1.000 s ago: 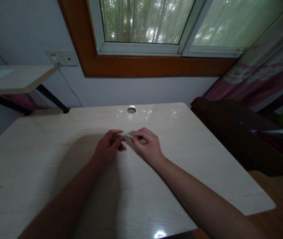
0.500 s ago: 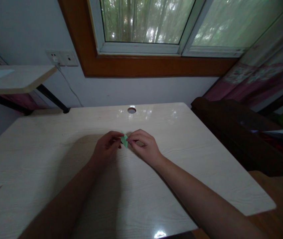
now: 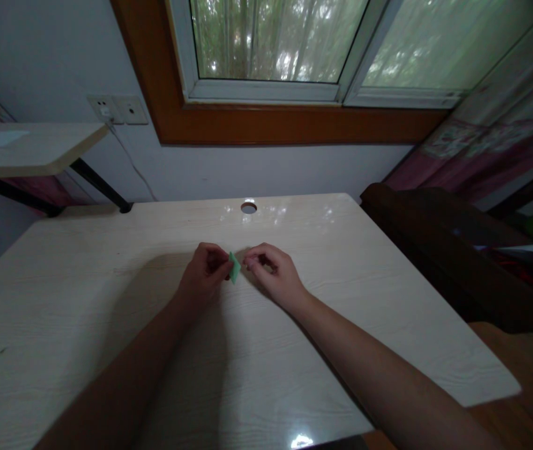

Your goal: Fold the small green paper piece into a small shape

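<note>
A small folded piece of green paper (image 3: pixel 234 267) stands on edge just above the light wooden desk (image 3: pixel 107 300), near its middle. My left hand (image 3: pixel 205 275) pinches it, fingers curled round its left side. Just to the right is my right hand (image 3: pixel 273 275), its fingers curled with the tips a short way from the paper, not touching it as far as I can see.
A round cable hole (image 3: pixel 248 207) sits at the desk's far edge. A dark wooden chair or bench (image 3: pixel 435 244) stands to the right. A side shelf (image 3: pixel 27 147) juts out at the left, below a wall socket (image 3: pixel 116 109). A window fills the wall ahead.
The green paper has turned from lying flat between both hands to standing on edge in my left fingers. My right fingertips have come off it.
</note>
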Motion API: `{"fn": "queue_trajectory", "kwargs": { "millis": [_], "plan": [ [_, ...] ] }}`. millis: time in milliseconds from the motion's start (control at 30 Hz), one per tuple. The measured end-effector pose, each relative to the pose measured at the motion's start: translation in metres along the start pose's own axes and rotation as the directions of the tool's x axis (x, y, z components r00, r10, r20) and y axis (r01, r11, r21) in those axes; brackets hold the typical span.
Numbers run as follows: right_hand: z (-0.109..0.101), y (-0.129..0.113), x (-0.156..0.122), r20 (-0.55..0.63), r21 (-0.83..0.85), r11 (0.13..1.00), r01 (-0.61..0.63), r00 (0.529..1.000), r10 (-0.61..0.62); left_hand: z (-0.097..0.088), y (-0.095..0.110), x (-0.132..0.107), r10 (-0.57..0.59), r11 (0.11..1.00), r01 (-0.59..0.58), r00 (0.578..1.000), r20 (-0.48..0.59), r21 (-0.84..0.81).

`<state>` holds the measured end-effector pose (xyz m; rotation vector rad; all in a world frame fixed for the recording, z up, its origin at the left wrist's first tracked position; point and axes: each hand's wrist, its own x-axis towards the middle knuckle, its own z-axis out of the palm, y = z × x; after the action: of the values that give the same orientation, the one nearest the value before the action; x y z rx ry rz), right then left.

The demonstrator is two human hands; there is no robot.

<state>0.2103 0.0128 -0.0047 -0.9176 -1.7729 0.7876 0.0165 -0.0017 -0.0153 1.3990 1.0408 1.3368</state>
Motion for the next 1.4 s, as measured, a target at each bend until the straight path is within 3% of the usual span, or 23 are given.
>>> {"fn": "queue_trajectory", "kwargs": {
  "millis": [300, 633, 800, 933, 1167, 1400],
  "plan": [
    [0.001, 0.002, 0.004, 0.121, 0.026, 0.999, -0.043, 0.992, 0.039, -0.002, -0.010, -0.005, 0.035, 0.992, -0.060, 0.976, 0.213, 0.114],
    [-0.003, 0.002, 0.004, -0.035, 0.082, 0.993, -0.087, 0.995, 0.090, -0.003, -0.008, -0.004, 0.028, 0.996, -0.045, 0.975, 0.219, 0.075],
    [-0.002, 0.002, 0.003, -0.058, 0.137, 0.982, -0.131, 0.988, 0.140, -0.002, -0.004, -0.001, -0.039, 0.974, -0.001, 0.984, 0.175, 0.225],
    [-0.001, 0.003, 0.003, -0.058, 0.173, 0.972, -0.158, 0.984, 0.171, -0.003, 0.005, 0.001, -0.109, 0.928, 0.027, 0.974, 0.201, 0.373],
    [0.000, 0.005, 0.004, -0.073, 0.214, 0.947, -0.241, 0.962, 0.262, -0.004, 0.008, 0.002, -0.118, 0.980, 0.102, 0.989, 0.085, 0.173],
    [0.002, 0.003, 0.003, 0.057, 0.287, 0.906, -0.312, 0.949, 0.309, -0.004, 0.007, 0.002, -0.126, 0.988, 0.115, 0.987, 0.104, 0.104]
  ]
}}
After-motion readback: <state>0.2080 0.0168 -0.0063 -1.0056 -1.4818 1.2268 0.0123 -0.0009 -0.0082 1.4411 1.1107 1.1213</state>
